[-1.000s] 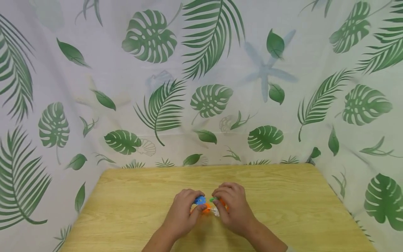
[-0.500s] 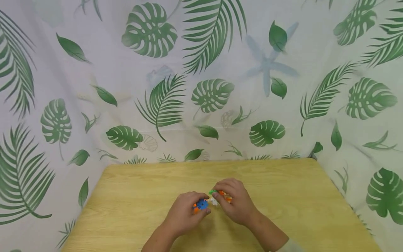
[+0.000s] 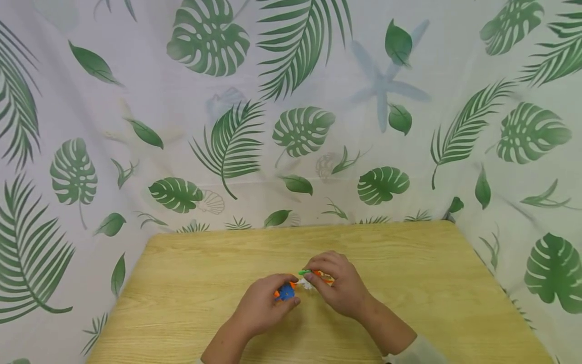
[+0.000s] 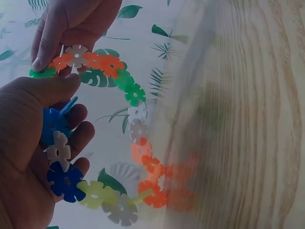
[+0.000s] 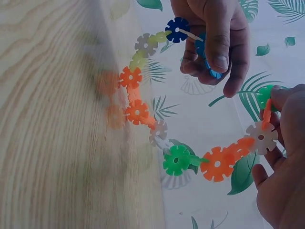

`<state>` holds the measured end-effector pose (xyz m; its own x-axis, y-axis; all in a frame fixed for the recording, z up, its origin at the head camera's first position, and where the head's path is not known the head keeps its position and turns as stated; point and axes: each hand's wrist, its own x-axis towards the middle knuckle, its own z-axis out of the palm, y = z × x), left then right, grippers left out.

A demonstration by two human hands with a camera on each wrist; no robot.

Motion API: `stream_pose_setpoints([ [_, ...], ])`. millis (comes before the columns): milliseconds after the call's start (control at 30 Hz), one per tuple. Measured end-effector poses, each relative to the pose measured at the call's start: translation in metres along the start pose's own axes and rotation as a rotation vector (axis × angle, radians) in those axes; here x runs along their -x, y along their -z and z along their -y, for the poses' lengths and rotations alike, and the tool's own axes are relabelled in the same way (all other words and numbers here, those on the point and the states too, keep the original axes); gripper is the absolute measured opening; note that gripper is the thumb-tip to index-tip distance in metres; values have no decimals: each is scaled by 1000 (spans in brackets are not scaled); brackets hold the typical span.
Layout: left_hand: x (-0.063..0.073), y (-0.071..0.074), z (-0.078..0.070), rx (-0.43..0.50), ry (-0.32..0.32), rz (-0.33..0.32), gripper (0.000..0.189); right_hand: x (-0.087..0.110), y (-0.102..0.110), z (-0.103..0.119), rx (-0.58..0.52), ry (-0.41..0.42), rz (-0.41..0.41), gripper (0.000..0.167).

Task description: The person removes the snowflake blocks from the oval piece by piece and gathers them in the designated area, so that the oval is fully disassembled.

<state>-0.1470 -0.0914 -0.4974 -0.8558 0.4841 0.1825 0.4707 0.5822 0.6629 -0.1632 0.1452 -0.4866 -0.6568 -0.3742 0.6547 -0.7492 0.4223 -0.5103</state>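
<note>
A chain of flower-shaped interlocking plastic discs [image 4: 138, 129] in blue, white, yellow, orange and green hangs in a loop between both hands. My left hand [image 3: 261, 306] holds one end, where the light-blue disc [image 4: 52, 126] sits against the curled fingers, a white and a dark-blue disc [image 5: 177, 30] following it. With thumb and fingertips my right hand [image 3: 338, 285] pinches the other end by a green disc [image 5: 265, 97], joined to an orange and then a white disc [image 5: 261, 138]. A small gap separates the two ends in the right wrist view.
The wooden table [image 3: 204, 263] lies under both hands, and the lowest orange discs [image 4: 152, 195] hang close to its glossy surface. A white cloth [image 3: 300, 197] printed with green leaves stands around its back and sides.
The left hand has drawn slightly back toward the body and turned its blue end; orange discs once below the blue one now show beside and above it. The right hand keeps its pinch.
</note>
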Motion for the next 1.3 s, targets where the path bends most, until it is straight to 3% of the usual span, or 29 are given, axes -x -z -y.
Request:
stream_pose_setpoints([
  [300,1,5,4,-40,32,-12,51,-1,1,3,-3,2,15,11],
  [500,-6,11,-6,7,-95,-166,37,-2,2,4,3,28,18,12],
  [800,-16,16,-21,-3,-197,-251,10,-2,0,6,-24,21,33,18],
  [1067,-14,17,-21,0,-166,-303,8,5,-1,1,55,-55,53,45],
  [1300,-12,18,-20,2,-171,-312,6,8,-4,-3,94,25,12,41],
])
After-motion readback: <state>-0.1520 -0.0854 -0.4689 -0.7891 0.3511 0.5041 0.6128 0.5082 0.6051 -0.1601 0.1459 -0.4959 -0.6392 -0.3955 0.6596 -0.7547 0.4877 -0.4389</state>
